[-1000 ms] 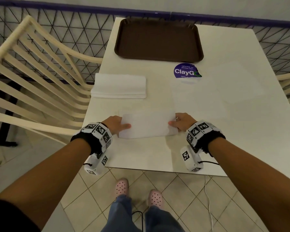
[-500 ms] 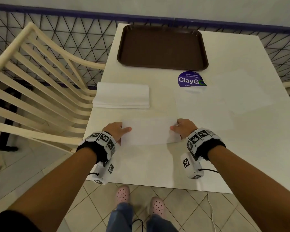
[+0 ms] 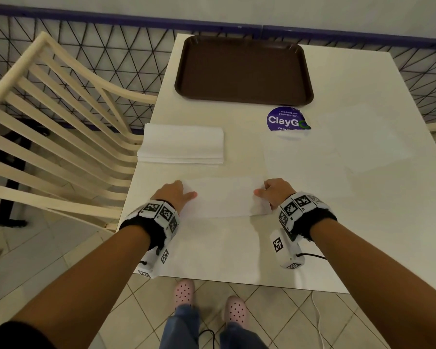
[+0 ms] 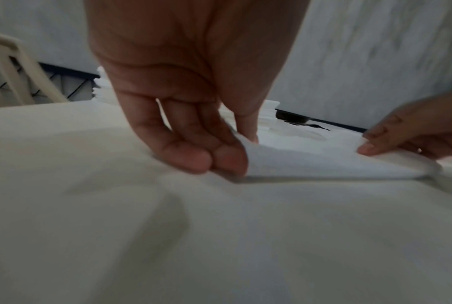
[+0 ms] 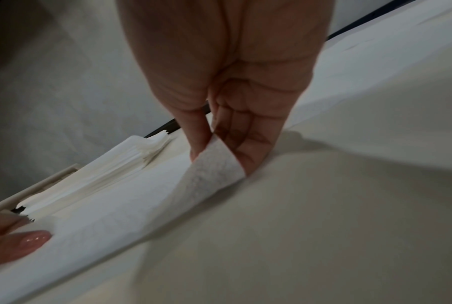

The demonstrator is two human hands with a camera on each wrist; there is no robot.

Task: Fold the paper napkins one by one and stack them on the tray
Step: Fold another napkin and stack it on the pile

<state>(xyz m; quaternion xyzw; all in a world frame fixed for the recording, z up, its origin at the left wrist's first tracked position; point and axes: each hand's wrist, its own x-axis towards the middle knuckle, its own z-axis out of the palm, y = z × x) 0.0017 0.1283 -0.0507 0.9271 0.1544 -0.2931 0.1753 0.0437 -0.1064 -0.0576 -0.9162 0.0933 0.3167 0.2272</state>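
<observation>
A half-folded white napkin (image 3: 227,197) lies flat near the table's front edge. My left hand (image 3: 179,195) pinches its left end between thumb and fingers (image 4: 227,158); the napkin (image 4: 323,162) stretches away to the right. My right hand (image 3: 269,192) pinches the right end, and in the right wrist view this end of the napkin (image 5: 214,164) curls up off the table between thumb and fingers (image 5: 248,156). A stack of unfolded napkins (image 3: 181,144) sits behind my left hand. The brown tray (image 3: 244,69) at the far edge holds nothing.
A cream slatted chair (image 3: 48,122) stands against the table's left side. A purple round sticker (image 3: 286,119) is on the table below the tray. Two flat white sheets (image 3: 305,157) (image 3: 368,137) lie to the right. A black mesh railing (image 3: 86,59) runs behind.
The head view has shifted, so the table and tray sit lower in frame. Both hands keep their hold on the napkin's two ends and have barely moved.
</observation>
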